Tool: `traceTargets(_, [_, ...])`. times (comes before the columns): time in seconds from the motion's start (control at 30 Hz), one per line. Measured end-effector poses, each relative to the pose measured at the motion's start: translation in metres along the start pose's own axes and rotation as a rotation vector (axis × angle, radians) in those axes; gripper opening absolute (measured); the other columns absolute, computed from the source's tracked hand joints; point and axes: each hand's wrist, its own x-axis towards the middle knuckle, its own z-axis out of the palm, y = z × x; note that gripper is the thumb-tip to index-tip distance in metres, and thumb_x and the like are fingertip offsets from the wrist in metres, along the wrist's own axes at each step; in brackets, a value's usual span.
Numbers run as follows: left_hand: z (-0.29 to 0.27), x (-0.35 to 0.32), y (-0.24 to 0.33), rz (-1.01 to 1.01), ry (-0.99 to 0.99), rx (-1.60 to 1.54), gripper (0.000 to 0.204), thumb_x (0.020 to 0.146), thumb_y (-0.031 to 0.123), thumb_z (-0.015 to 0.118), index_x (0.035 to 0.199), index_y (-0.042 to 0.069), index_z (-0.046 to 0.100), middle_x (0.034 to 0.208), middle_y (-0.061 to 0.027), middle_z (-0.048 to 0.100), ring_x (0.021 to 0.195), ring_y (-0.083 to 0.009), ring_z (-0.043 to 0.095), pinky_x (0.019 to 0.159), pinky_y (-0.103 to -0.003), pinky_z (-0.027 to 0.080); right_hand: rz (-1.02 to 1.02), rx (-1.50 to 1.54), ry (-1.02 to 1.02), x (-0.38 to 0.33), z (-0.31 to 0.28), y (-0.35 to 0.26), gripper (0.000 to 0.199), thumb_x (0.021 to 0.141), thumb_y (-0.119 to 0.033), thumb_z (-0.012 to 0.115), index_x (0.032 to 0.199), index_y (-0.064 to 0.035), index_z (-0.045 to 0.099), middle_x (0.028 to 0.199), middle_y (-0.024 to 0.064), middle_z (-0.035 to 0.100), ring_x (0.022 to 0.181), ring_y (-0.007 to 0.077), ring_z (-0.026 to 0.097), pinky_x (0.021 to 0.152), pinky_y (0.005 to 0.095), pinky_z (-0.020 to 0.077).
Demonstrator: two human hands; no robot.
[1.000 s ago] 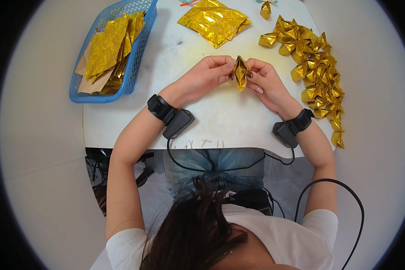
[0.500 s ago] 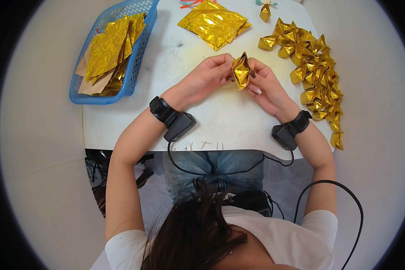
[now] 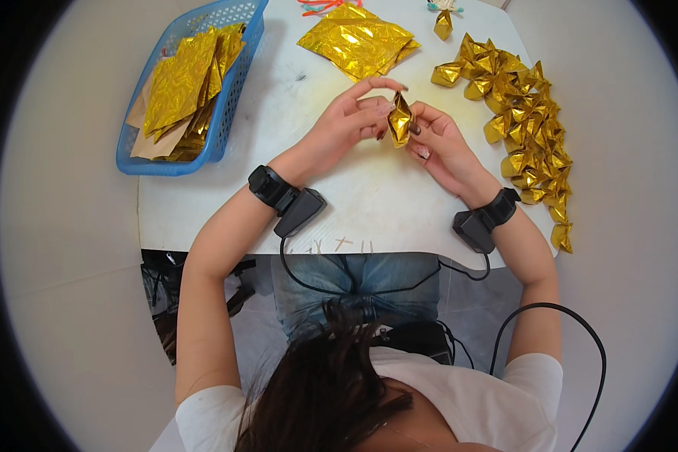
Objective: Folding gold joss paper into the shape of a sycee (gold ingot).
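Observation:
Between my two hands, above the middle of the table, is a folded gold paper ingot (image 3: 400,124), boat-shaped with pointed ends at top and bottom. My left hand (image 3: 359,117) grips its left side with thumb and fingers, the index finger arched over toward the upper tip. On the other side, my right hand (image 3: 442,143) pinches the ingot with the thumb on its face. Some of the fingertips behind the paper are hidden. Just beyond my hands lies a stack of flat gold foil sheets (image 3: 361,41).
A blue plastic basket (image 3: 226,113) at the left holds more gold sheets and brown paper. Along the right edge stretches a pile of folded gold ingots (image 3: 531,124). One single ingot (image 3: 444,26) stands at the far side. Several small sticks (image 3: 343,242) lie near the front edge.
The ingot has turned slightly and looks narrower, shifting a little to the left. My left index finger has lifted and arched over the top of it.

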Motion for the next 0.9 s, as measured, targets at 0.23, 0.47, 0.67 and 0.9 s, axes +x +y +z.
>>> traceTargets(0.23, [0.0055, -0.0013, 0.0108, 0.129, -0.029, 0.424, 0.041, 0.088, 0.020, 0.055, 0.125, 0.002, 0.054, 0.093, -0.0002, 0.061, 0.079, -0.0059, 0.049, 0.072, -0.021, 0.040, 0.010, 0.002, -0.010, 0.0004, 0.0030, -0.0031, 0.012, 0.090, -0.010, 0.060, 0.101, -0.0051, 0.057, 0.085, -0.0038, 0.054, 0.068, 0.0020, 0.043, 0.061, 0.0166, 0.0380])
traceTargets(0.47, [0.0052, -0.0015, 0.0124, 0.163, -0.055, 0.428, 0.042, 0.088, 0.020, 0.054, 0.126, 0.001, 0.054, 0.093, -0.0004, 0.062, 0.076, -0.0063, 0.048, 0.072, -0.021, 0.041, 0.029, -0.016, 0.011, 0.0001, 0.0014, -0.0036, 0.022, 0.090, -0.010, 0.060, 0.110, -0.0022, 0.058, 0.091, -0.0016, 0.059, 0.068, 0.0018, 0.043, 0.061, 0.0167, 0.0385])
traceTargets(0.67, [0.0033, -0.0007, 0.0084, 0.162, -0.043, 0.425, 0.039, 0.090, 0.018, 0.053, 0.125, 0.001, 0.055, 0.093, -0.0006, 0.063, 0.075, -0.0062, 0.049, 0.070, -0.021, 0.042, 0.048, 0.123, -0.001, -0.0008, -0.0048, -0.0004, 0.028, 0.089, -0.008, 0.059, 0.117, -0.0018, 0.056, 0.095, 0.0004, 0.060, 0.065, 0.0020, 0.043, 0.059, 0.0165, 0.0384])
traceTargets(0.9, [0.0054, -0.0018, 0.0046, 0.161, -0.018, 0.438, 0.036, 0.091, 0.017, 0.053, 0.124, 0.001, 0.056, 0.093, -0.0009, 0.063, 0.072, -0.0059, 0.049, 0.067, -0.021, 0.042, 0.044, 0.113, -0.031, -0.0012, -0.0035, -0.0012, 0.030, 0.090, -0.007, 0.058, 0.119, -0.0020, 0.054, 0.096, -0.0001, 0.059, 0.063, 0.0020, 0.042, 0.059, 0.0166, 0.0386])
